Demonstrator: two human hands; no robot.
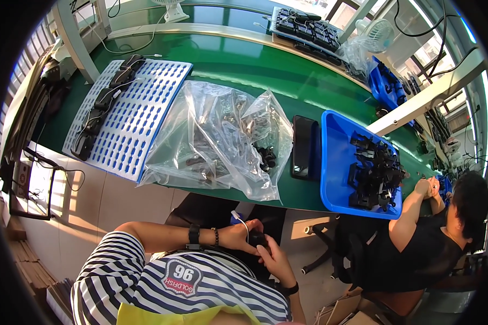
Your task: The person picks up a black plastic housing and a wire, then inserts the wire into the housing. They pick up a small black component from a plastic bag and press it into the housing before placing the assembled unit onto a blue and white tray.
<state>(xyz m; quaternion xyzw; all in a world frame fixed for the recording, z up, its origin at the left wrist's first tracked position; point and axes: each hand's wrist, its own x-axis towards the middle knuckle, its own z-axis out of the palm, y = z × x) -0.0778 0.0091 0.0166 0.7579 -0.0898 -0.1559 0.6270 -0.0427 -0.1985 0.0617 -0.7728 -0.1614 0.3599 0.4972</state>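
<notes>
Close to my body, below the table edge, both hands grip a small black part with a white cable ending in a white plug. My left hand wraps it from the left, the cable running up over its fingers. From the right, my right hand presses thumb and fingers on the same part. The part's exact kind is hidden by my fingers. On the table ahead lies a clear plastic bag with small dark parts inside; several black pieces show at its right side.
At the left lies a white slotted board bearing a row of black parts with white cables. Right of the bag are a black flat rectangular object and a blue bin of black parts. A co-worker sits at the right.
</notes>
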